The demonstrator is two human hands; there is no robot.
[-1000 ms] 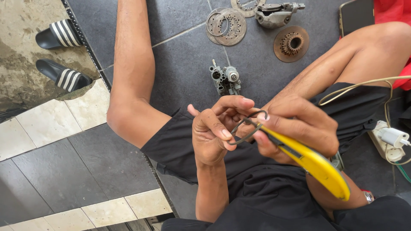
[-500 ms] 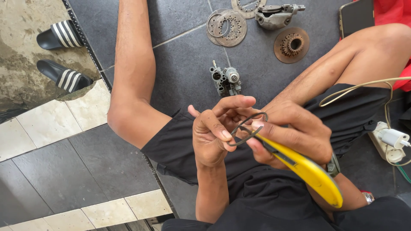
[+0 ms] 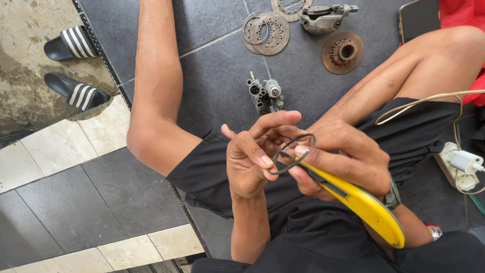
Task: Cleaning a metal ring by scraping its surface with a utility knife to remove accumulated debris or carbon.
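Two hands meet over my lap in the head view: left hand (image 3: 252, 162) pinches a thin dark wire ring (image 3: 292, 154), right hand (image 3: 343, 162) clamps yellow-handled pliers (image 3: 364, 205) on it. Light, springy, slippery; I'd grip its rim.

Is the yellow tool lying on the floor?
No, the right hand holds the yellow tool above the lap, its tip at a thin dark ring by the left hand.
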